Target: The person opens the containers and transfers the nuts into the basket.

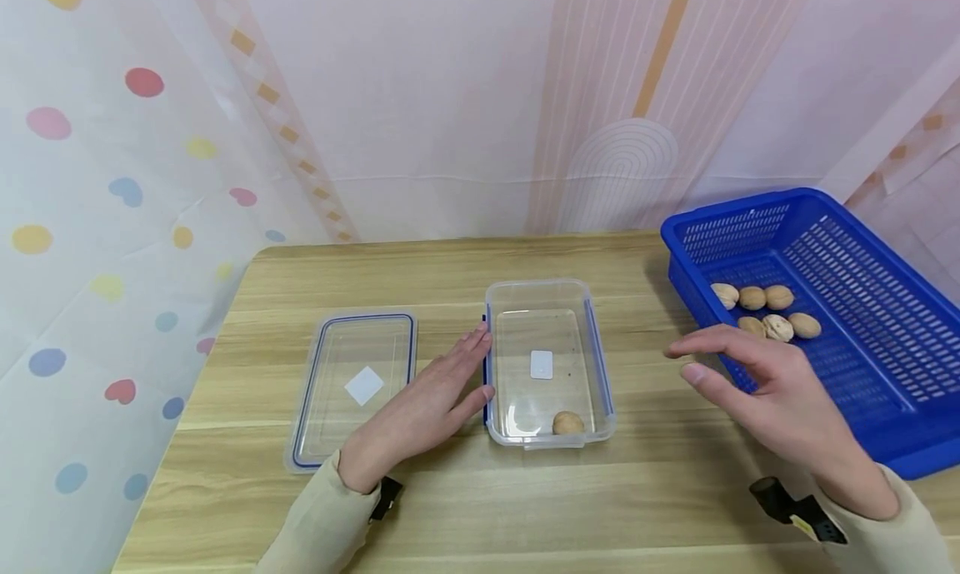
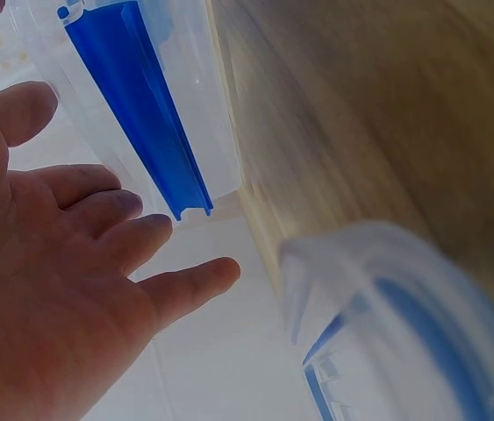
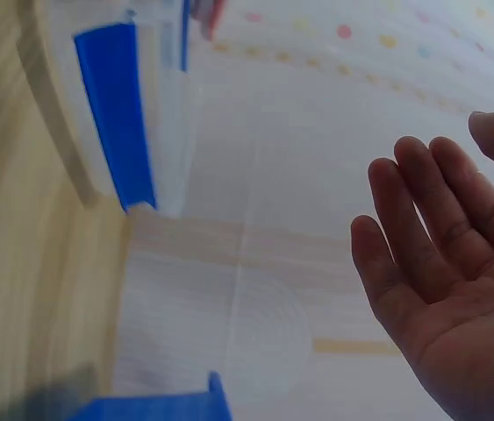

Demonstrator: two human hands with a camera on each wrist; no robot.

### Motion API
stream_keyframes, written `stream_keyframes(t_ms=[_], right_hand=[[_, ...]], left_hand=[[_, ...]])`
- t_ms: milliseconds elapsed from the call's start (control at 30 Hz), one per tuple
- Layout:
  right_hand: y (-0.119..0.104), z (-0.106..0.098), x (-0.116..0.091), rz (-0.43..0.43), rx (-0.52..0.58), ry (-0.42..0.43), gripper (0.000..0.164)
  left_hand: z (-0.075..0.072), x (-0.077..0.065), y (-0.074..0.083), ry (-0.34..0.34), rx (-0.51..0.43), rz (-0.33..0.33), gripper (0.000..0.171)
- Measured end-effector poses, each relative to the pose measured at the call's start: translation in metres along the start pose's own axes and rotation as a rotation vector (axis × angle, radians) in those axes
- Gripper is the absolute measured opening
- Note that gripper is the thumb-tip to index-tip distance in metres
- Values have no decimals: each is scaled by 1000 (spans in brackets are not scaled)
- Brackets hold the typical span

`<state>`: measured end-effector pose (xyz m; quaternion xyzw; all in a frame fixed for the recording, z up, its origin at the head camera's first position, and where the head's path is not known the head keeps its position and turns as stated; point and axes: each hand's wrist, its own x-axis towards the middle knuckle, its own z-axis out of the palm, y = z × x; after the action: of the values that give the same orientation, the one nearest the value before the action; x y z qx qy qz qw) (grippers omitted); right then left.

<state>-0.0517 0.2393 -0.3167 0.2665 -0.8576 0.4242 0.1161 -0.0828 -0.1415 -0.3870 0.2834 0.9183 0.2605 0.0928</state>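
Note:
A clear plastic food container [image 1: 525,307] with blue side clips stands without its lid on the table. One walnut [image 1: 567,423] lies inside at its near end, and a white label shows on its floor. My left hand [image 1: 427,403] rests against the container's left wall with fingers stretched out. In the left wrist view, the fingertips are beside the blue clip [image 2: 137,110]. My right hand [image 1: 772,382] hovers between the container and a blue basket [image 1: 862,416], fingers loosely bent, holding nothing. Several walnuts [image 1: 777,327] lie in the basket's left part.
The container's clear lid [image 1: 330,424], with a blue seal and a white diamond label, lies flat on the wooden table [image 1: 450,516] left of the container, partly behind my left hand. A patterned curtain [image 1: 420,99] hangs behind the table and along its left side.

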Motion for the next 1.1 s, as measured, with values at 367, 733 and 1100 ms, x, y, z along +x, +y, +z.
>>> stream_keyframes(t_ms=[367, 733, 1100], right_hand=[[14, 44, 10, -68, -22, -116, 34], [31, 76, 33, -243, -115, -359, 31], [37, 91, 53, -282, -202, -623, 40]], left_hand=[[-1, 2, 1, 0, 6, 7, 70], [-1, 0, 0, -9, 5, -5, 70], [-1, 0, -1, -13, 14, -15, 71]])
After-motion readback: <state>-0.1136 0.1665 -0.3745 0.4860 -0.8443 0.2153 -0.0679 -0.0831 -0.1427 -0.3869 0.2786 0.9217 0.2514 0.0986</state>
